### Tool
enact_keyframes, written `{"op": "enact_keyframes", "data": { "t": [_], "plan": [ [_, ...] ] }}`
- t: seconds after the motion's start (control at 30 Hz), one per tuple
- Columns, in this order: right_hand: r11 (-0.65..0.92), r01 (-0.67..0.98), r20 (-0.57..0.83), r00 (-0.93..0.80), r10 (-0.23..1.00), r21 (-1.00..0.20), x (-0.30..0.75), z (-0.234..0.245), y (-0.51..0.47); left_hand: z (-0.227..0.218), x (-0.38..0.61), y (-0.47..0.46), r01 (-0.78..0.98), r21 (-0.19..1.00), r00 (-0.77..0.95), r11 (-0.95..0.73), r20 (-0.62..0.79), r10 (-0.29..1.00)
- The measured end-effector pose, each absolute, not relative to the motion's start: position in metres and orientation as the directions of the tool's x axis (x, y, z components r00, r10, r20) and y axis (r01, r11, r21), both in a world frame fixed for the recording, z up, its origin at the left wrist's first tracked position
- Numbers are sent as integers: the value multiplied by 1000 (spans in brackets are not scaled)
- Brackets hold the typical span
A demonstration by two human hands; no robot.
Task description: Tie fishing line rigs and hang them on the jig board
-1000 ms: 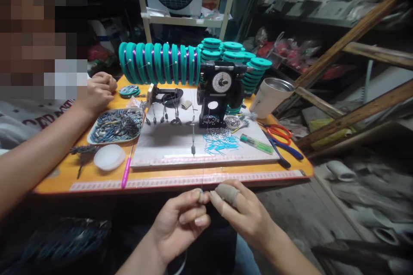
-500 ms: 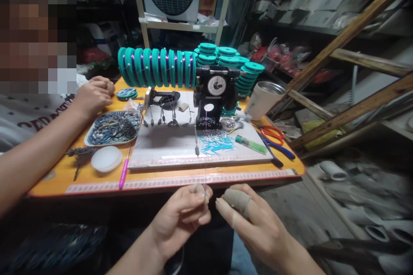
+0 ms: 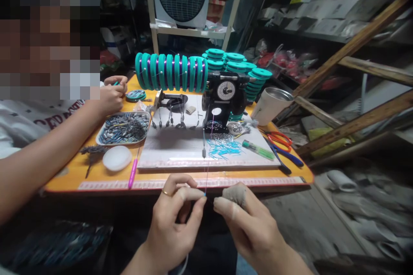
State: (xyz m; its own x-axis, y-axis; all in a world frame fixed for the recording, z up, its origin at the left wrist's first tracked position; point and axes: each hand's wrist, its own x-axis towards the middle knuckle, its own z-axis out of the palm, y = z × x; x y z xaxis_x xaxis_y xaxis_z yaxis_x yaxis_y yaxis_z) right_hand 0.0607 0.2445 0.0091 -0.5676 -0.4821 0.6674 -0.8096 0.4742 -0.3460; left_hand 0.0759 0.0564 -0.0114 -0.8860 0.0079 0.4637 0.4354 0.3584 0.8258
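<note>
In front of the table edge, my left hand [image 3: 176, 219] pinches a thin fishing line [image 3: 207, 176] between thumb and index finger; a tiny blue bit shows at the fingertips. The line runs up toward the black winding machine [image 3: 222, 94]. Just to the right, my right hand [image 3: 247, 219] is closed, thumb against fingers with cloth-like covers on them; whatever it holds is too small to make out. A row of teal spools [image 3: 171, 72] with purple line sits on the machine's shaft. A grey weight [image 3: 204, 153] hangs below, near blue strips [image 3: 224, 148] on the white board [image 3: 174, 154].
A co-worker's arm [image 3: 64, 146] reaches over the left side. Nearby are a tray of small parts [image 3: 122, 128], a white dish [image 3: 116, 158] and a magenta-handled tool [image 3: 132, 174]. Pliers [image 3: 285, 154], a green tube [image 3: 258, 150] and a cup [image 3: 272, 105] stand or lie right.
My left hand has turned so its back and ring show, with index finger and thumb pinched at the line. The view has shifted slightly left. The co-worker's hands now hold something teal.
</note>
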Motion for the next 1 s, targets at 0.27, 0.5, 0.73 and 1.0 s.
{"op": "enact_keyframes", "data": {
  "t": [0.27,0.5,0.73,1.0],
  "plan": [
    [503,-831,692,-509,-512,-238,62,12,254,-10,73,63,477,801,-867,361,496,46],
    [486,-863,738,-415,-533,-134,59,13,266,-7,62,75,-498,664,-859,-558,-293,419],
    [453,-884,731,-384,-564,-114,51,1,275,-21,58,80,-730,272,-683,-627,-324,654],
    [466,-884,735,-336,-589,-32,50,-6,283,-27,56,86,-755,232,-656,-614,-305,691]
  ]
}}
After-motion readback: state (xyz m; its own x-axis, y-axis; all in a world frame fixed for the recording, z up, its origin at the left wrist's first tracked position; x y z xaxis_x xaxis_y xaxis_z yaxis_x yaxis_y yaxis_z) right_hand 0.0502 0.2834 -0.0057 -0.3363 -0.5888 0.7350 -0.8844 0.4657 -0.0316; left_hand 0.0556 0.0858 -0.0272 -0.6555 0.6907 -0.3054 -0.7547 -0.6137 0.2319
